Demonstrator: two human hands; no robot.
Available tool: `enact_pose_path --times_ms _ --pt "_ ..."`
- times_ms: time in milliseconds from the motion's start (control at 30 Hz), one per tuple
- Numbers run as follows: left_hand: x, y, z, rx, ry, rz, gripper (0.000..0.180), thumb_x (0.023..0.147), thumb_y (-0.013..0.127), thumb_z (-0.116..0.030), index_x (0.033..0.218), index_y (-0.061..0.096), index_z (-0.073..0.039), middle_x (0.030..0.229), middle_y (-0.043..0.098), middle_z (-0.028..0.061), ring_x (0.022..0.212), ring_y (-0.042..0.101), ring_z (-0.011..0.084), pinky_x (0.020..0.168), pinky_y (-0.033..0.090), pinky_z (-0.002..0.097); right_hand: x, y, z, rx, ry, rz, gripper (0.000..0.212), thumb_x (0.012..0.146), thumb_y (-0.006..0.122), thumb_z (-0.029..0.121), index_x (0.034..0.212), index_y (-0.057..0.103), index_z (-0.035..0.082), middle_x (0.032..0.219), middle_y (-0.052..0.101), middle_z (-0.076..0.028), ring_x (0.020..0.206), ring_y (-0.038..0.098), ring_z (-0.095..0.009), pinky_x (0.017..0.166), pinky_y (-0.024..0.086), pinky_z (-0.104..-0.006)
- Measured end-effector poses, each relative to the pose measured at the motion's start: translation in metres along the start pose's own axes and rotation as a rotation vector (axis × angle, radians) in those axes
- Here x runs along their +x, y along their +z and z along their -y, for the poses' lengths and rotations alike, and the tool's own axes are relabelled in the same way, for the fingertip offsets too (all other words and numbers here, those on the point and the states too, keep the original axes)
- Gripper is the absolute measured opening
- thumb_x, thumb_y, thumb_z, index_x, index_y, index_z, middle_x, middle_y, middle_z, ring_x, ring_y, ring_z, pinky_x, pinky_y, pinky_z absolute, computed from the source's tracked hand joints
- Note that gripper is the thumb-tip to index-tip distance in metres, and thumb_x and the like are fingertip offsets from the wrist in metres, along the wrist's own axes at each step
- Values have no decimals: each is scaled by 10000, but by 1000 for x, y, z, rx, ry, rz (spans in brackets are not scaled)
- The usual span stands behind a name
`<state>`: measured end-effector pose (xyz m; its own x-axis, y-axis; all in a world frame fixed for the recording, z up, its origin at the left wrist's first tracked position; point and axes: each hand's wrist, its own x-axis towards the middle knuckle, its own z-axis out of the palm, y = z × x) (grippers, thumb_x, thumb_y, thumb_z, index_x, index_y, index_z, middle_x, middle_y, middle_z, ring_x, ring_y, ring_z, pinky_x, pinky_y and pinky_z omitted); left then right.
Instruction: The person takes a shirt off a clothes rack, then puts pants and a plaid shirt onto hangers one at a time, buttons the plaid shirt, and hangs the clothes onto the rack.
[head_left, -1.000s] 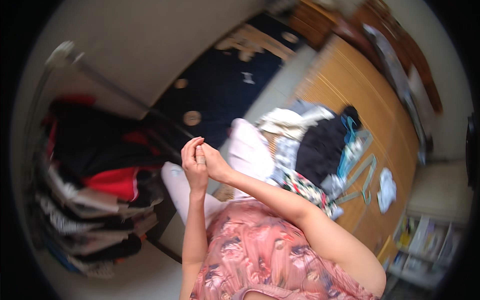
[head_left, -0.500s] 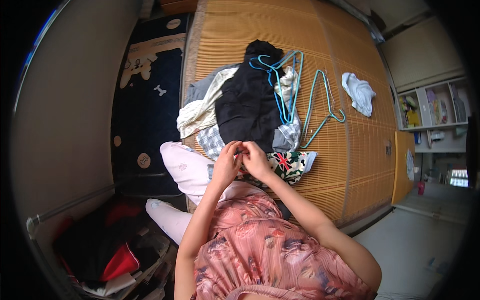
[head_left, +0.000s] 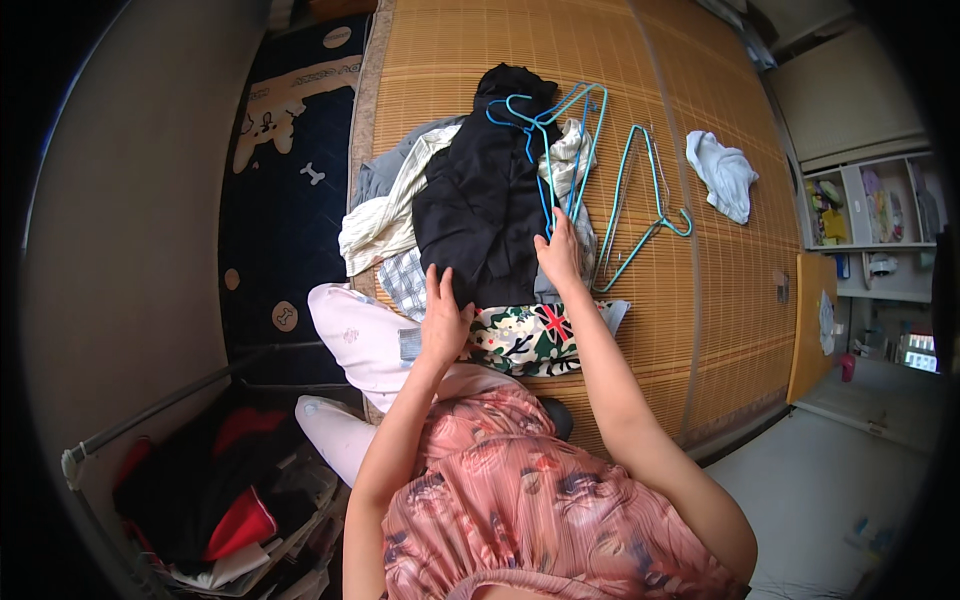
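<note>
A black garment (head_left: 475, 215) lies spread on top of a pile of clothes in front of me. My left hand (head_left: 446, 318) rests at its lower left edge with the fingers apart, holding nothing. My right hand (head_left: 560, 255) is at the garment's right side, fingers stretched out and touching near the bottom of the blue and turquoise hangers (head_left: 548, 135); no grip on them shows. Between my forearms and below the black cloth lies a folded camouflage-print garment (head_left: 520, 338) with a red cross pattern. Striped cloth (head_left: 385, 225) and checked cloth (head_left: 402, 285) stick out from beneath on the left.
More turquoise hangers (head_left: 640, 215) lie to the right on the bamboo mat (head_left: 720, 330). Farther right is a crumpled pale blue cloth (head_left: 722, 177). A dark patterned rug (head_left: 290, 215) runs along the left, with a metal rack (head_left: 150, 410) nearer me. Shelves (head_left: 850, 210) stand at the far right.
My hands, together over the black garment's lower edge before, have parted. The left moved slightly left and down, the right moved up and right to the hangers.
</note>
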<state>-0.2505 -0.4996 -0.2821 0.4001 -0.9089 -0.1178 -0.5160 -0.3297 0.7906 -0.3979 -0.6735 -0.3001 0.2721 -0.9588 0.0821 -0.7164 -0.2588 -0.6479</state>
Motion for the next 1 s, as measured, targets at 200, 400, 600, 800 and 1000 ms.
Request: enact_pose_path --times_ms 200,400,600,800,1000 --pt "16 -4 1 243 -60 13 664 739 706 -175 1270 355 13 1322 387 229 1121 487 385 855 465 414 2 -4 -13 178 255 152 250 857 559 158 1053 538 4 751 662 -118 681 646 -249 633 491 -361" --pt "33 -15 35 107 -88 27 315 820 647 -188 1038 511 -5 927 586 157 836 595 315 716 473 378 -25 -21 -19 668 326 22 102 907 478 53 956 531 -18 813 660 -93 675 608 -121 644 472 -243" --pt "44 -67 -11 -1186 -260 -255 202 947 504 -218 1037 525 -38 842 575 39 643 567 119 655 498 284 -37 -39 -19 696 399 -223 113 900 490 1 1000 542 -11 930 613 -56 797 574 -115 753 449 -247" --pt "30 -106 2 -1169 -132 -354 174 956 489 -219 995 508 -51 805 571 38 616 565 103 625 514 252 -59 -43 -5 815 218 -143 71 906 473 -17 948 510 27 839 581 -42 691 498 -83 683 424 -225" --pt "21 -73 5 -898 -302 -273 82 930 537 -132 986 510 -79 775 484 -44 655 448 22 572 418 177 -70 -42 13 819 77 -63 54 926 458 9 948 484 51 838 603 -39 677 519 -78 633 423 -199"
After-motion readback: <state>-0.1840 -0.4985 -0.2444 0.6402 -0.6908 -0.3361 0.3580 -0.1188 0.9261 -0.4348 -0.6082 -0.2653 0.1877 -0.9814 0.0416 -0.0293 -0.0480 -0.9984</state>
